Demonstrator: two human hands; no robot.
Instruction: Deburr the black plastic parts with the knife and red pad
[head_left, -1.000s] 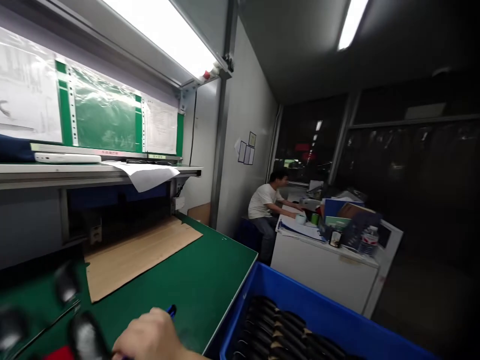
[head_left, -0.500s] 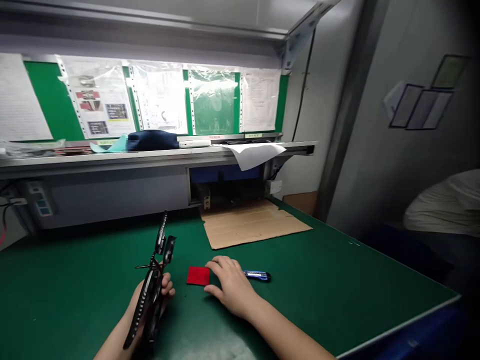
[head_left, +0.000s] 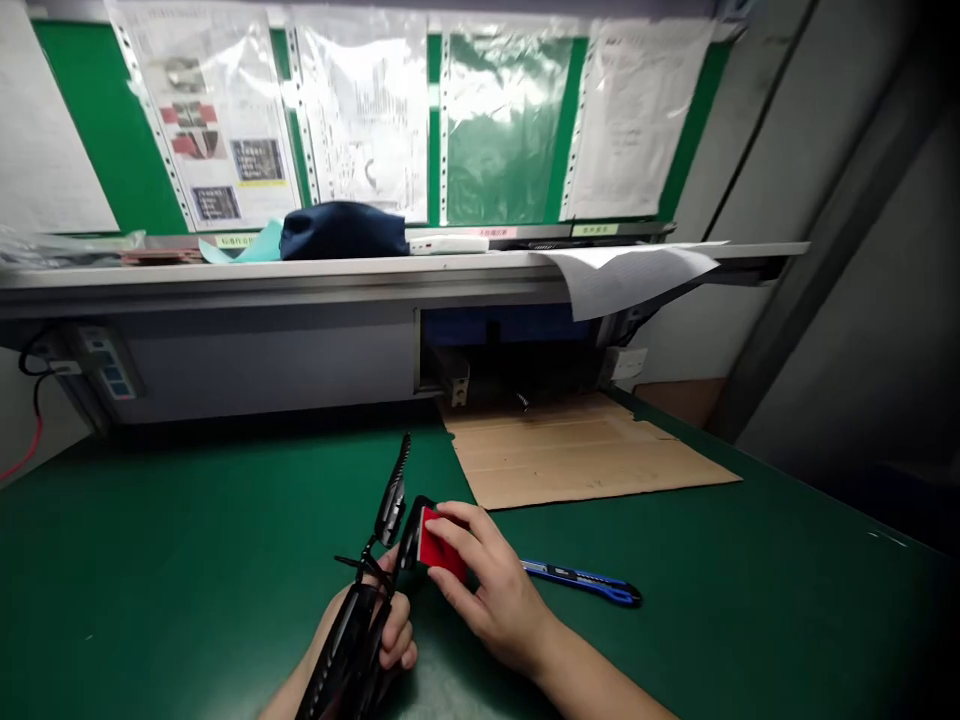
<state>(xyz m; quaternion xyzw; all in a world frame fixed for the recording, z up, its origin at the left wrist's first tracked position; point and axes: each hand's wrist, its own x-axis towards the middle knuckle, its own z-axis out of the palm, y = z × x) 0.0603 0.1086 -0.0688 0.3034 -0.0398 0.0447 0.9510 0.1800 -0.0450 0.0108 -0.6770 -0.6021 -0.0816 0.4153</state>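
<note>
My left hand (head_left: 396,628) is closed round a long black jointed piece (head_left: 352,640) with ribbed edges, which stands tilted over the table. Its upper end splits into two black arms, and a thin black strip pokes out to the left near the joint. Between the thumb and fingers of my right hand (head_left: 491,590) is a flat red square (head_left: 442,545), raised off the table. The red square's left edge is against or very near the right-hand black arm; I cannot tell if they touch. A blue utility knife (head_left: 585,580) lies just right of my right hand.
A flat cardboard sheet (head_left: 585,460) lies at the back of the green table (head_left: 187,560). Above it runs a shelf (head_left: 315,280) with a dark blue pouch (head_left: 343,230) and a drooping white paper (head_left: 630,280). A power strip (head_left: 112,365) is at the left.
My right hand has picked the red square up off the table and brought it to the black piece. The view has shifted closer to the shelf, and the co-worker at the right has left it.
</note>
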